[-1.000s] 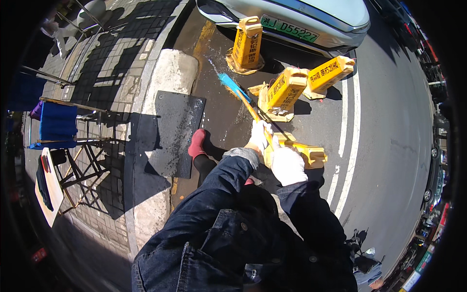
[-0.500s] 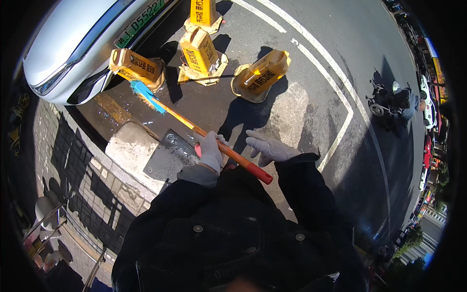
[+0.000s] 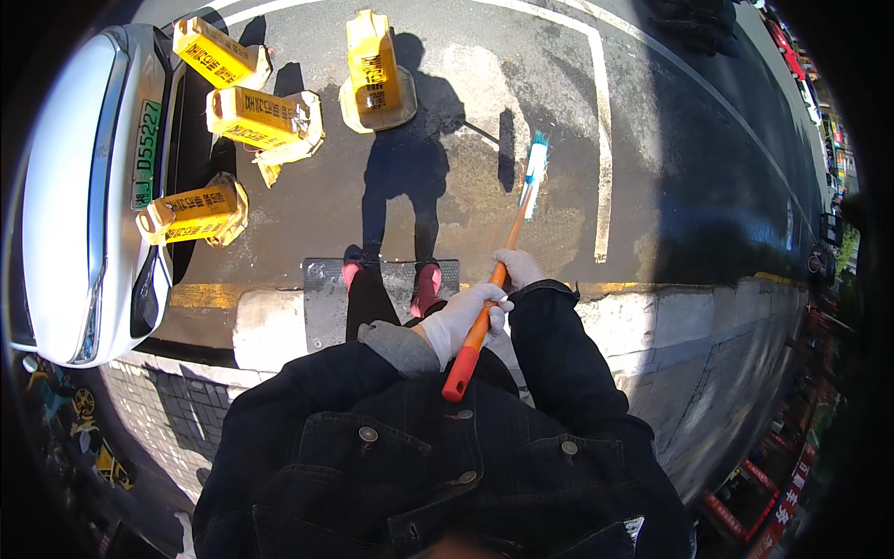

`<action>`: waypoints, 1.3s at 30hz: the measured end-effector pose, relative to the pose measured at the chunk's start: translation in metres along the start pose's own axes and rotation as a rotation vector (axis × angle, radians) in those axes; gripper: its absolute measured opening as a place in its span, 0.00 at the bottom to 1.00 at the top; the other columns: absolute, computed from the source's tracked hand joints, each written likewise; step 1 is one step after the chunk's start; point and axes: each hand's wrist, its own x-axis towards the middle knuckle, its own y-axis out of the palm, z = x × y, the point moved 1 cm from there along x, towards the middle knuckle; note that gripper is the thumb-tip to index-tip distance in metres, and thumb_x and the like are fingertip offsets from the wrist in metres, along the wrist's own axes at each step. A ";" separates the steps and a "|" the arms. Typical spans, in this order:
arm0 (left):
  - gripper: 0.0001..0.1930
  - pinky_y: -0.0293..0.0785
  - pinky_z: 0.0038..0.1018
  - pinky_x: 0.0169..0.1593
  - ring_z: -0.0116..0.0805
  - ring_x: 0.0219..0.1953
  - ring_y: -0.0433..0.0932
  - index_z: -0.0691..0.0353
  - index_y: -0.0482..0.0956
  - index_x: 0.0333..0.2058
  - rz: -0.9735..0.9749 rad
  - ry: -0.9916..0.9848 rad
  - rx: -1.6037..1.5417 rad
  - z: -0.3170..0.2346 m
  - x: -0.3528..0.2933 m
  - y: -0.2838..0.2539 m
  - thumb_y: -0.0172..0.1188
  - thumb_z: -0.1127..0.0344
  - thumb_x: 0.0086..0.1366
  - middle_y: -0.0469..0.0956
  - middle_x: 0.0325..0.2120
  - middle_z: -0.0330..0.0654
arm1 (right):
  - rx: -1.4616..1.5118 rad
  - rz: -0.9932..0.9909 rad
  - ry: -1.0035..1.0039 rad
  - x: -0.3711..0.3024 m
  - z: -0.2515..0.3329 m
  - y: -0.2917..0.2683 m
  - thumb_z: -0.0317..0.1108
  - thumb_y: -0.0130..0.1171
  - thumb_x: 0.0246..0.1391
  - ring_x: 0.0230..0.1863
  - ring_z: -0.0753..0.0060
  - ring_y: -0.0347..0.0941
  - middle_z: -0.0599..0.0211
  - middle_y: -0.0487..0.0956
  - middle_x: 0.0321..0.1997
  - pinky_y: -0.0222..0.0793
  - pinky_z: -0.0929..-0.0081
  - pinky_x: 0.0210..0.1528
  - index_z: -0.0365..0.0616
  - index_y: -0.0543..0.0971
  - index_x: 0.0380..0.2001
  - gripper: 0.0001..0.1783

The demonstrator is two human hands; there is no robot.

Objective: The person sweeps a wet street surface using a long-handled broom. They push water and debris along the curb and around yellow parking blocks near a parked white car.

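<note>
A broom (image 3: 515,233) with an orange pole, a red end grip and a blue-and-white bristled head (image 3: 535,168) slants away from my body, its head far and slightly right. My left hand (image 3: 458,321), in a white glove, is wrapped round the pole just above the red grip. Farther up, my right hand (image 3: 521,268), also gloved in white, closes round the pole. The bristle head is over the wet-looking asphalt; whether it touches the ground I cannot tell. My shadow, with the broom's shadow, falls ahead.
Several yellow barriers (image 3: 372,74) stand or lean at the left beside a silver car (image 3: 70,186). Below me a dark ramp plate (image 3: 321,312) lies against the pale kerb (image 3: 265,326). A white painted line (image 3: 602,149) crosses the road at right.
The broom has swung from the left round to the right. My right hand, spread and off the pole before, has taken hold of it. The view has turned rightward.
</note>
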 end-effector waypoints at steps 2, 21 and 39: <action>0.10 0.64 0.15 0.16 0.18 0.14 0.64 0.53 0.63 0.42 0.108 -0.054 0.035 0.024 0.014 0.004 0.51 0.70 0.63 0.68 0.22 0.36 | 0.140 -0.192 -0.082 0.044 -0.028 -0.049 0.35 0.54 0.48 0.18 0.66 0.70 0.59 0.73 0.25 0.71 0.68 0.20 0.35 0.70 0.34 0.14; 0.08 0.65 0.13 0.15 0.17 0.14 0.65 0.62 0.61 0.41 -0.078 0.282 -0.622 -0.070 -0.234 -0.310 0.47 0.67 0.69 0.68 0.23 0.37 | -0.493 0.212 0.055 0.075 -0.197 0.455 0.32 0.45 0.53 0.25 0.58 0.75 0.53 0.74 0.27 0.70 0.62 0.25 0.41 0.68 0.36 0.09; 0.21 0.59 0.12 0.16 0.16 0.14 0.58 0.45 0.58 0.57 -0.197 0.702 -0.412 0.022 -0.355 -0.306 0.46 0.70 0.67 0.66 0.23 0.33 | -0.128 0.577 -0.061 -0.135 -0.165 0.537 0.23 0.49 0.47 0.13 0.69 0.65 0.61 0.67 0.21 0.64 0.70 0.11 0.41 0.56 0.42 0.19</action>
